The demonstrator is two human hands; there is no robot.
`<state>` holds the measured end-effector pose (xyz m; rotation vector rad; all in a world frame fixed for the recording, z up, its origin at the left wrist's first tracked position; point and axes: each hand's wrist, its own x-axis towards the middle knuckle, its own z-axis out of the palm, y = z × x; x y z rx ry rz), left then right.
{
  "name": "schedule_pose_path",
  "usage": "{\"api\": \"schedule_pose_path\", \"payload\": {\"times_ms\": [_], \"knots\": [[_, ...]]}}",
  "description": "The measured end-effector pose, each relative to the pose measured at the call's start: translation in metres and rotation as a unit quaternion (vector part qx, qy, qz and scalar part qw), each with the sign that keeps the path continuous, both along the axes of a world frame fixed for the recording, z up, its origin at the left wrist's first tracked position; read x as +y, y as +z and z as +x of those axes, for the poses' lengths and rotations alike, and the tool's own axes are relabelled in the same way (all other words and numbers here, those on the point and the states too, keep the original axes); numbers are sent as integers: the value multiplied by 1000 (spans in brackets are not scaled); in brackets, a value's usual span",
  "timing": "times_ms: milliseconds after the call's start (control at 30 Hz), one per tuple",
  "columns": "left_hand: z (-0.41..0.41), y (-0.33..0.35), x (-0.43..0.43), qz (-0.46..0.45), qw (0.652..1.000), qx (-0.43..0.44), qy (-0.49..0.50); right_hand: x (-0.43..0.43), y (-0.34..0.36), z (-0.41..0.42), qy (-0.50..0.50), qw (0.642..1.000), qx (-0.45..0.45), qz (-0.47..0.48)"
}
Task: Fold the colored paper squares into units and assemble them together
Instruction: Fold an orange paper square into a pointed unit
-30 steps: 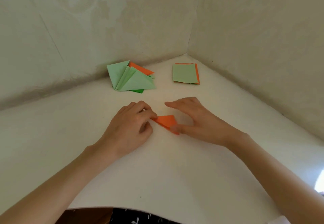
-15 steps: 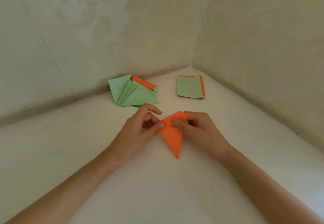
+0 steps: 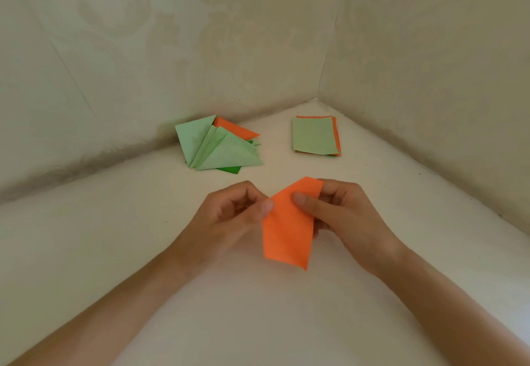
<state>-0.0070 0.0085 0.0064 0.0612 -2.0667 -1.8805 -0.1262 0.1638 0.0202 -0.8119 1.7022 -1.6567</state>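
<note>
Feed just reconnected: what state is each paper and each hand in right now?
orange paper: partly folded, held between both hands.
left hand: pinches the orange paper's left edge.
right hand: grips its upper right part, thumb on front.
folded units: overlapping pile, lying by the wall.
paper squares: unfolded, stacked flat, light green on top.

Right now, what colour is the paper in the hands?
The paper is orange; head view shows it best.

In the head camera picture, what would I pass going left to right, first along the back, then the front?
Back: pile of folded triangles → stack of flat sheets. Front: left hand → orange paper → right hand.
</note>
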Motion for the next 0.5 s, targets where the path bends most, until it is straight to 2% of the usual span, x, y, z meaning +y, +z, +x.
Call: {"api": "schedule_pose_path", "payload": {"times_ms": [233,400,500], "knots": [[-3,2,-1,85,995,-47,28,0,2,4,2,994,99,-38],[-5,4,-1,83,993,-57,65,3,-5,5,32,955,294,-13],[-3,3,-6,119,990,-53,57,3,-8,4,46,946,320,-11]]}}
